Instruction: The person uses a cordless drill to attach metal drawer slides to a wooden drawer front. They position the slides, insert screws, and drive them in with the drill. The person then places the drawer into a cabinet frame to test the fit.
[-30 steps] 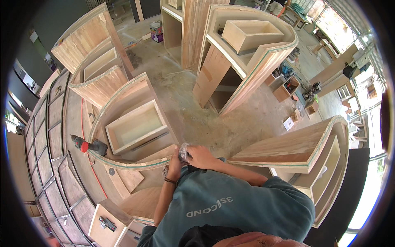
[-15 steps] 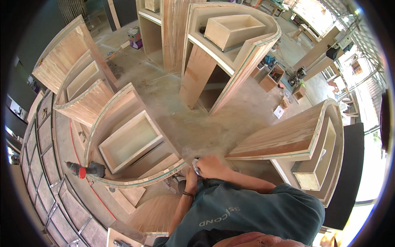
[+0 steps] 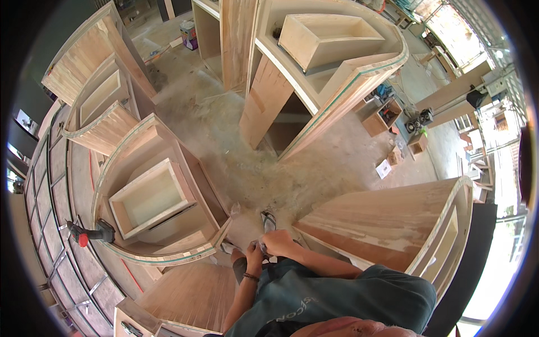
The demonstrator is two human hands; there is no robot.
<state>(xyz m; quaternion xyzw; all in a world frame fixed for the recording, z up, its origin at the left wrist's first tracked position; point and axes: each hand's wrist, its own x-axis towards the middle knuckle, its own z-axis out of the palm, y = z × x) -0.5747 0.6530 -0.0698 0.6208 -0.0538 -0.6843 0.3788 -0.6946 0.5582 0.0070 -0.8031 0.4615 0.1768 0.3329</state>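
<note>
In front of my body, my left hand (image 3: pixel 255 259) and my right hand (image 3: pixel 279 243) meet with their fingers closed. Between them is something small and whitish that I cannot make out. A dark bracelet (image 3: pixel 251 276) circles my left wrist. Left of my hands stands a curved, unpainted wooden cabinet (image 3: pixel 160 259) with a green line along its edge. A pale wooden drawer box (image 3: pixel 188 199) sits inside its top. On that cabinet's left rim, a cordless drill (image 3: pixel 92 233) in black and red lies, touched by neither hand.
Another curved cabinet (image 3: pixel 387 224) stands close on my right, a taller one (image 3: pixel 342 106) ahead, and more (image 3: pixel 101 112) at the far left. A curved wooden panel (image 3: pixel 191 297) is near my left arm. Open boxes with tools (image 3: pixel 382 118) lie on the floor at right.
The view has shifted, and the cabinet at left appears farther from my hands. My hands remain together and sit slightly lower in the picture. A sandalled foot now shows beyond them.
</note>
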